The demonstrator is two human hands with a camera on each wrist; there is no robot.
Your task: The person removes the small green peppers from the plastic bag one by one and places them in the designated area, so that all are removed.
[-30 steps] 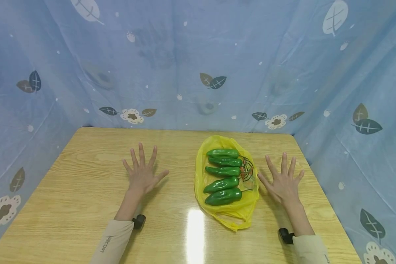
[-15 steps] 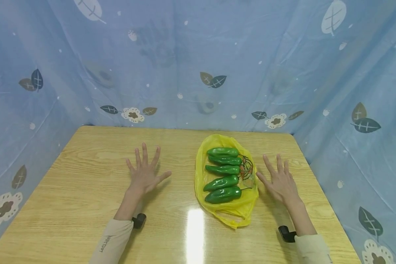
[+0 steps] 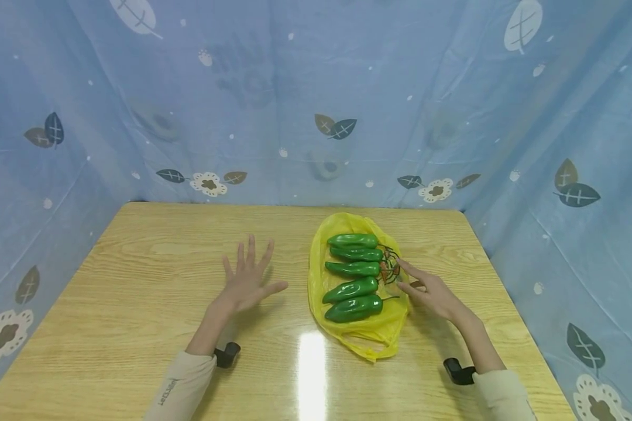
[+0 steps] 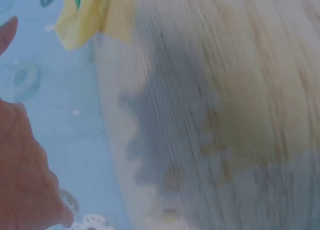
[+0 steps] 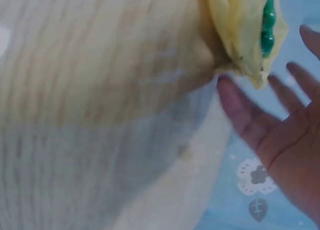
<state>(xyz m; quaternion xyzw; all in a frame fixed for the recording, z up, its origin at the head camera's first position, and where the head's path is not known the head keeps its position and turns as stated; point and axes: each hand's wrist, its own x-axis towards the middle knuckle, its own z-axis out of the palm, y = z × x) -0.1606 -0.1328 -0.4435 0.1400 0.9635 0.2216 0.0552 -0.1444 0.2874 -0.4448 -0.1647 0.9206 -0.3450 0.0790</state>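
Note:
A yellow plastic bag (image 3: 387,328) lies spread on the wooden table, with several glossy green peppers (image 3: 354,308) in a column on it. At the peppers' stem ends sits a small tangle of red and dark thin pieces (image 3: 391,270). My right hand (image 3: 438,297) reaches in from the right, its index finger and thumb apart, tips over the bag's right side by that tangle. In the right wrist view the thumb (image 5: 240,107) is close to the yellow bag. My left hand (image 3: 242,287) hovers left of the bag, fingers spread, holding nothing.
A blue patterned curtain (image 3: 274,105) encloses the table at the back and both sides. Bare wooden tabletop (image 3: 153,263) extends left of the bag, with a bright light reflection (image 3: 312,374) near the front. Each wrist wears a black camera mount (image 3: 458,371).
My right hand has moved left from beside the bag to over its right side, its spread fingers coming together. My left hand has shifted right toward the bag. The peppers stay put.

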